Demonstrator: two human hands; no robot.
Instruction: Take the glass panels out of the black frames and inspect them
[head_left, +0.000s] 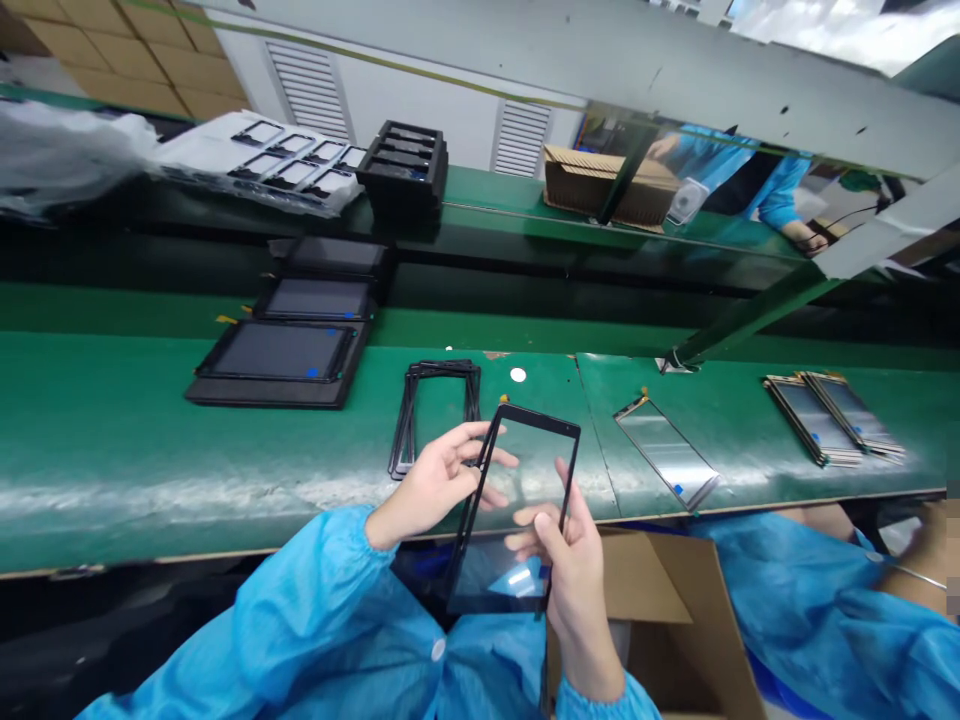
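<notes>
A clear tablet glass panel [525, 500] with a black border is held tilted over the table's front edge. A second dark edge shows along its left side; whether this is a separate frame I cannot tell. My left hand [439, 485] grips the panel's left edge, its fingers showing behind the glass. On the lower right edge, my right hand [577, 560] is closed, thumb at the front and fingers seen through the glass. Just behind my left hand lies a loose stack of thin black frames [439, 370] on the green table [112, 440].
Tablet screens [281, 350] lie on black trays at the left. One glass panel [664, 450] and several stacked ones [825, 415] lie to the right. A metal post [750, 310] rises behind them. An open cardboard box [690, 660] stands below, beside a co-worker's blue sleeve [817, 610].
</notes>
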